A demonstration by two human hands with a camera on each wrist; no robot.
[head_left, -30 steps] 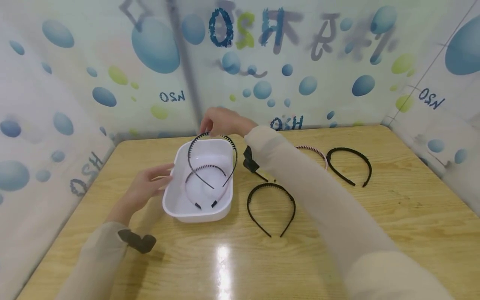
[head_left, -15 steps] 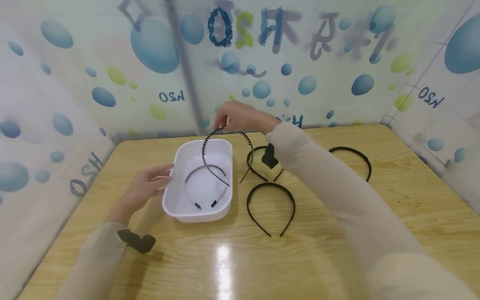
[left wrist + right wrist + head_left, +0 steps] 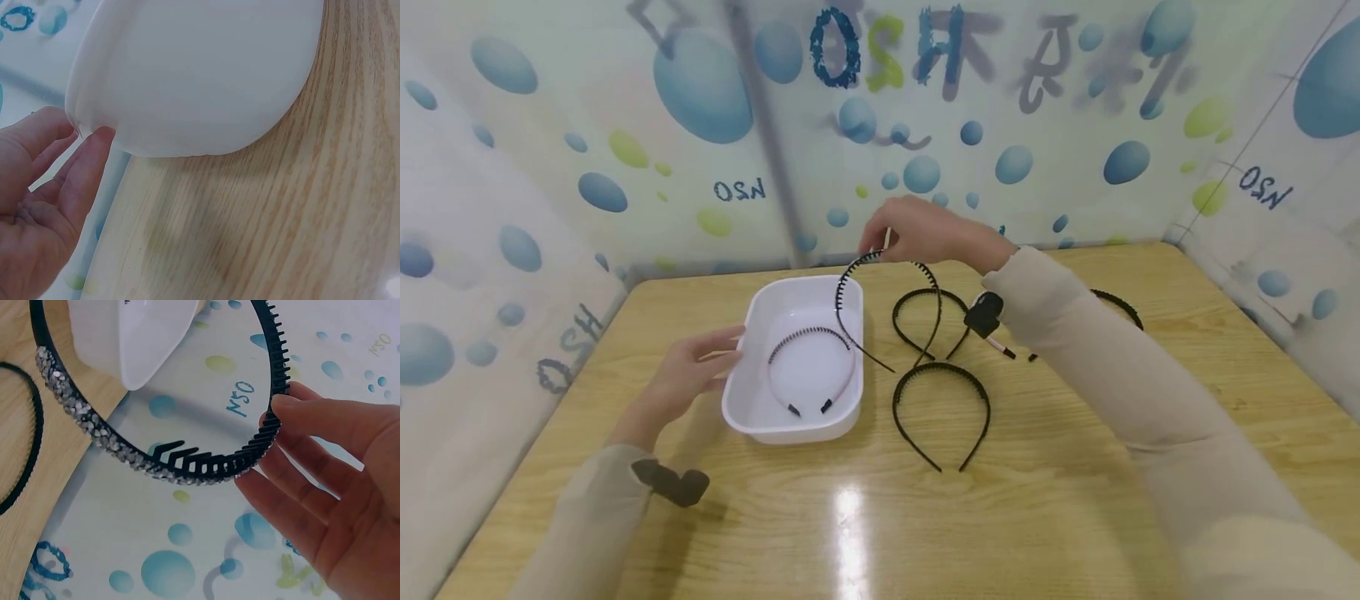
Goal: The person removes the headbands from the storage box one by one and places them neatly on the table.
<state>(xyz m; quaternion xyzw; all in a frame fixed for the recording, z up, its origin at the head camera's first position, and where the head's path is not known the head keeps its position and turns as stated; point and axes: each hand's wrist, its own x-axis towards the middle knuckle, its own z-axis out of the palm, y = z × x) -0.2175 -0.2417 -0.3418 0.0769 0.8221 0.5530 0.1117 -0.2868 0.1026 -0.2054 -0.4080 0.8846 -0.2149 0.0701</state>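
My right hand [image 3: 917, 229] pinches a black toothed headband [image 3: 112, 439] by its top. Its outer face is crusted with sparkling silvery stones. The band hangs with its ends down at the right side of a white plastic tub [image 3: 797, 435], overlapping the tub's rim in the head view. In the tub lies a pale pink headband [image 3: 808, 330] with dark tips. Against the tub's left outer wall rests my left hand [image 3: 688, 371], fingers fairly straight; in the left wrist view its fingertips [image 3: 105, 132] touch the white wall.
Right of the tub, a black headband [image 3: 942, 366] lies in front and another black one [image 3: 917, 293] behind it. A pink headband [image 3: 1000, 347] and a further black one [image 3: 1118, 300] are partly hidden by my right sleeve. A patterned wall stands behind the wooden table [image 3: 760, 517].
My right hand has carried the stone-covered headband rightward, from over the tub to its right edge. The left hand has stayed on the tub's side.
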